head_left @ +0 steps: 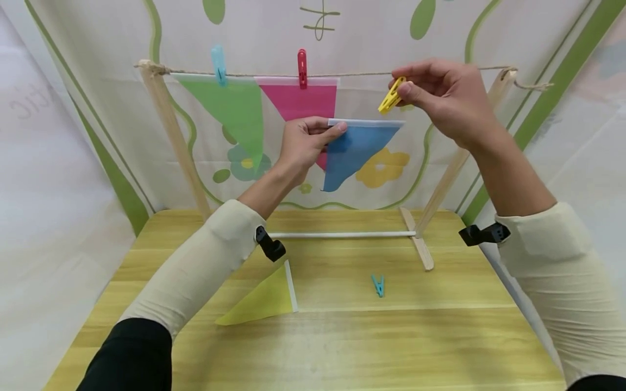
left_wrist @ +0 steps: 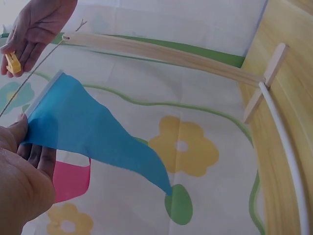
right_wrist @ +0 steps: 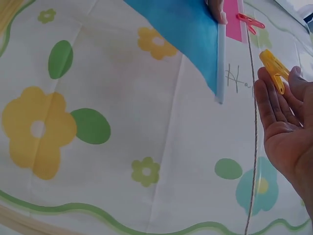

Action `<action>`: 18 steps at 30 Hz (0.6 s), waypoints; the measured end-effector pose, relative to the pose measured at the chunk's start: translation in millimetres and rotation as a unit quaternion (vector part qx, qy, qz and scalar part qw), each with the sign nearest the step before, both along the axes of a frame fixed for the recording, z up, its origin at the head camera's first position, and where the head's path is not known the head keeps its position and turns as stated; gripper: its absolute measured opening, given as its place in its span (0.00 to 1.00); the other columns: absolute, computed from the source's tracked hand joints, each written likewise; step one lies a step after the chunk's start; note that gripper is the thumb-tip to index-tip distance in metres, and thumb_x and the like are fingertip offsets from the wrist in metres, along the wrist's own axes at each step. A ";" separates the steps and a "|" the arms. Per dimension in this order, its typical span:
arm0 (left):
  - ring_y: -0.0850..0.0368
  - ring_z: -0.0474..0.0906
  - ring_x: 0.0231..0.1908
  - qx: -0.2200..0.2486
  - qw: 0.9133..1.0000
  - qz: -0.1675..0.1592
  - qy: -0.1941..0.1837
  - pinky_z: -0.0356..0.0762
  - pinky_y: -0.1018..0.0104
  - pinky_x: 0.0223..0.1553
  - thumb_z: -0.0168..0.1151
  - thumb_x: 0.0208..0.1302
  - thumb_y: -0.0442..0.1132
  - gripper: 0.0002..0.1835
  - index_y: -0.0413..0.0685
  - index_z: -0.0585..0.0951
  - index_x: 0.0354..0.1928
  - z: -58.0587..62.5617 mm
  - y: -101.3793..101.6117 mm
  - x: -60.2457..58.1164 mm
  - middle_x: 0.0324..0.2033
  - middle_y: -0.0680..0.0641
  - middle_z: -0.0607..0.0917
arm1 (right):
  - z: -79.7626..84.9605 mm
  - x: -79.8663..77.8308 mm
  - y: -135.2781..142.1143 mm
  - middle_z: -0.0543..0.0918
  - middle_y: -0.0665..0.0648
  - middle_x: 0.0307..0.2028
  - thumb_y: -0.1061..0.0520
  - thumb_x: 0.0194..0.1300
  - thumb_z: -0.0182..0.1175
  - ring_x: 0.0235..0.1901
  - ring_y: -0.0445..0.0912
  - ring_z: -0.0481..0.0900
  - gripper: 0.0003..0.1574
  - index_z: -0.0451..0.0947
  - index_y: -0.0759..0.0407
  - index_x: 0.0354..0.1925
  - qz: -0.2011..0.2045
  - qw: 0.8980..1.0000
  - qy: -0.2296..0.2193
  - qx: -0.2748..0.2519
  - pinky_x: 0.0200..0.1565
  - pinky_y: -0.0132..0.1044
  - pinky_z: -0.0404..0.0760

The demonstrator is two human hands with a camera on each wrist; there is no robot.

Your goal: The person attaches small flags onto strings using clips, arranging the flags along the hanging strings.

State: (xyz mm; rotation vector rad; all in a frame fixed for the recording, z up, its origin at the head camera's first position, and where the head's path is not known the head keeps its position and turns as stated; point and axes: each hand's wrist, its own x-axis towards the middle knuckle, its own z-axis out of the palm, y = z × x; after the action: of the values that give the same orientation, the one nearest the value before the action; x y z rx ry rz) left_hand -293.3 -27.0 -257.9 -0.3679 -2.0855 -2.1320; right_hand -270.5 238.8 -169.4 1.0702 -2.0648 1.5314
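Note:
My left hand (head_left: 304, 145) pinches a blue triangular pennant (head_left: 356, 152) by the left end of its white top strip. The pennant hangs point down, a little below the twine (head_left: 369, 74), and overlaps the pink pennant (head_left: 303, 98). Between thumb and fingers of my right hand (head_left: 452, 98) is a yellow clothespin (head_left: 392, 95), tilted, close by the twine. A red clothespin (head_left: 302, 69) holds the pink pennant on the twine. To its left a green pennant (head_left: 230, 108) hangs from a light blue clothespin (head_left: 218, 65).
Two wooden posts (head_left: 171, 127) carry the twine, with a white rod (head_left: 342, 235) low between them. On the wooden table (head_left: 371, 347) lie a yellow pennant (head_left: 266, 298) and a teal clothespin (head_left: 379, 285). A printed cloth (head_left: 362, 27) hangs behind the frame.

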 end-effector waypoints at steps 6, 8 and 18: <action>0.47 0.95 0.56 0.006 1.000 0.007 -0.009 0.92 0.56 0.66 0.78 0.74 0.43 0.17 0.43 0.93 0.59 10.0 4.3 -2.8 0.52 0.40 0.96 | 13.2 -1.2 -5.9 0.96 0.55 0.48 0.72 0.80 0.64 0.43 0.40 0.95 0.15 0.89 0.72 0.59 -0.021 0.998 0.050 0.015 0.52 0.27 0.92; 0.46 0.94 0.57 0.021 1.000 0.004 -0.009 0.92 0.55 0.66 0.77 0.75 0.41 0.17 0.41 0.92 0.60 12.0 5.5 -4.1 0.54 0.39 0.96 | 16.8 -2.5 -7.7 0.96 0.56 0.48 0.72 0.80 0.64 0.43 0.41 0.95 0.15 0.89 0.71 0.59 -0.016 0.999 0.049 0.008 0.52 0.28 0.92; 0.49 0.95 0.54 0.054 0.999 0.008 0.001 0.93 0.61 0.60 0.78 0.74 0.43 0.18 0.42 0.93 0.60 21.1 9.1 -7.6 0.53 0.41 0.96 | 33.4 -7.1 -18.4 0.93 0.44 0.48 0.66 0.83 0.63 0.48 0.39 0.93 0.16 0.89 0.64 0.62 -0.127 0.987 0.060 0.073 0.56 0.23 0.89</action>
State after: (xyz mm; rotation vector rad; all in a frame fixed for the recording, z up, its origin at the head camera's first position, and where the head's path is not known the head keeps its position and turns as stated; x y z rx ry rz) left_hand -300.9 -17.9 -236.8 -0.3392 -1.9544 -2.2215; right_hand -277.5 220.5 -136.0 0.8839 -2.1589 1.1818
